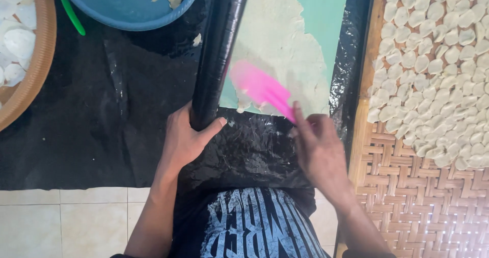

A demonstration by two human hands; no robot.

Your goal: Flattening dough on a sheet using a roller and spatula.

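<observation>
Now L hand [186, 138] fingers wrap black roller [219, 54], R hand [318, 151] fingers pinch pink spatula [260, 87].

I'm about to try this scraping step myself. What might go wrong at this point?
The dough sheet looks thin with ragged edges, so the pink scraper in the right hand may tear it instead of lifting it cleanly. The black roller, gripped only at its near end by the left hand, might tip onto the dough. Loose bits near the black plastic may stick there.

Dough sheet [285, 39] centre; roller [216, 59] left; woven tray [407, 176] right; bowl [122, 8] behind.
</observation>
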